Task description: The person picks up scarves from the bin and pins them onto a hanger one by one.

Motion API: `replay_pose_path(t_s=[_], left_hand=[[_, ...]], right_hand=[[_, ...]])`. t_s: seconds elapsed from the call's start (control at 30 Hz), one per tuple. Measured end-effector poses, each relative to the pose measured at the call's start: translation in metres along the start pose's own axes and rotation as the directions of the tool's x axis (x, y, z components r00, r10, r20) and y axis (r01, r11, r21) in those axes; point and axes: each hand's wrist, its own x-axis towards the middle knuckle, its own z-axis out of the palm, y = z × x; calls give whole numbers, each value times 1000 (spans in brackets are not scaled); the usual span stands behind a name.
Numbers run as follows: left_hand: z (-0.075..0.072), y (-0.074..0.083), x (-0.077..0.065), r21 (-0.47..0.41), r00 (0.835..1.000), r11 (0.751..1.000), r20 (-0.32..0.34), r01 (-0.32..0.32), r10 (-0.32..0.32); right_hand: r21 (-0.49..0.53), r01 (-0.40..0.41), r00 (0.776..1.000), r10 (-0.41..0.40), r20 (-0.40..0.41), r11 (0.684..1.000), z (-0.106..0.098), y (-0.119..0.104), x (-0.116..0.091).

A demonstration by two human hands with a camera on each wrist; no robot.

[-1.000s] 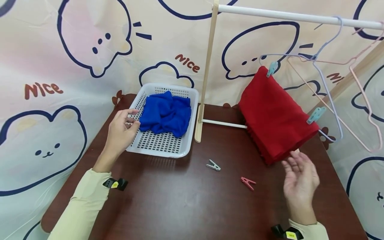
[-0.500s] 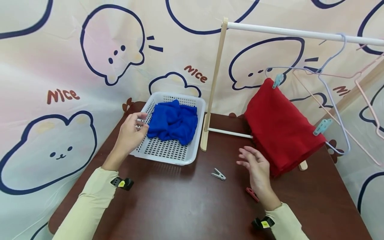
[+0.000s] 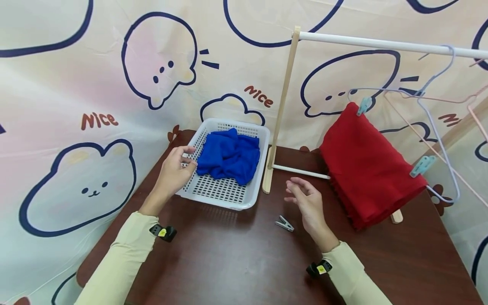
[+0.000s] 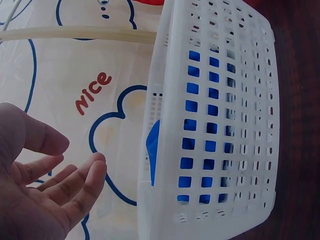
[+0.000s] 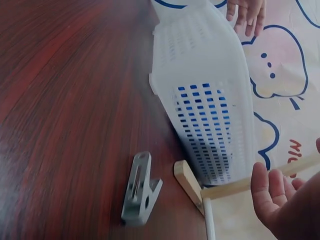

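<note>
My left hand hovers at the left rim of a white perforated basket, fingers loosely bent and holding nothing. Inside the basket lies a crumpled blue cloth. In the left wrist view the fingers of the left hand stand apart from the basket wall. My right hand is above the table between the basket and a hanging red cloth, its fingers relaxed with nothing in them. Just left of it a grey clothespin lies on the table, seen closer as the clothespin in the right wrist view.
Two light-blue clothespins, one at the top and one lower right, hold the red cloth on a blue hanger. A pink hanger hangs behind it. The rack's wooden post and white bar stand at the back right.
My right hand has moved left from the red cloth's lower corner to near the grey clothespin; the red clothespin on the table is now out of sight. My left hand stays by the basket.
</note>
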Motion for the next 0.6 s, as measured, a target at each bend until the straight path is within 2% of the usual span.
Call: replay_pose_path(t_s=[0.07, 0.23, 0.33, 0.43, 0.5, 0.6], left_hand=[[0, 1, 0, -5, 1000, 1000, 3, 9, -9], [0, 3, 2, -13, 1000, 1000, 2, 22, -22], [-1, 3, 4, -6, 1000, 1000, 2, 21, -21], [-2, 3, 6, -2, 1000, 1000, 0, 15, -15], [-3, 2, 7, 3, 1000, 1000, 3, 14, -14], [-4, 1, 10, 9, 1000, 1000, 10, 23, -23]], right_hand=[[-12, -27, 1000, 27, -2, 1000, 0, 9, 6], [-81, -45, 999, 46, 1, 996, -16, 75, 45], [-81, -41, 999, 43, 23, 996, -12, 85, 52], [-63, -73, 996, 76, 42, 995, -1, 81, 48], [-90, -102, 994, 106, 35, 991, 12, 67, 39], [-106, -174, 983, 179, 43, 979, 33, 35, 19]])
